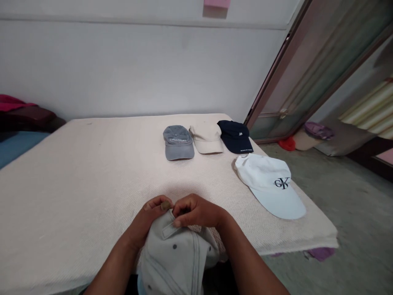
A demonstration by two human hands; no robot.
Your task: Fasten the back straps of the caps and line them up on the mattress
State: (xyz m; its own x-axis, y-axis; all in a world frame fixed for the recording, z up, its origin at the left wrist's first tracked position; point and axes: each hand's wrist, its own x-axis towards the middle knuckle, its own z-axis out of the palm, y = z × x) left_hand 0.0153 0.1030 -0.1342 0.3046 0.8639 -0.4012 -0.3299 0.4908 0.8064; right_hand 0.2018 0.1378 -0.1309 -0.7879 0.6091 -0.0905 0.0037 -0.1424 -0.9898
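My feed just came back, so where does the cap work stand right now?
Set out: grey cap, beige cap and navy cap in a row on the white mattress, with a white logo cap nearer. In hand: the left hand and right hand pinch the back strap of a light grey cap. Left: that cap alone is not laid down.

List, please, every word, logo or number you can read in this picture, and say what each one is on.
"CK": dark logo on the front of the white cap.
Grey cap: pale lettering on the front, too blurred to read.
Navy cap: small white mark on the front and a line of white text on the brim, both too small to read.
Beige cap and the light grey cap in both hands: no text visible.
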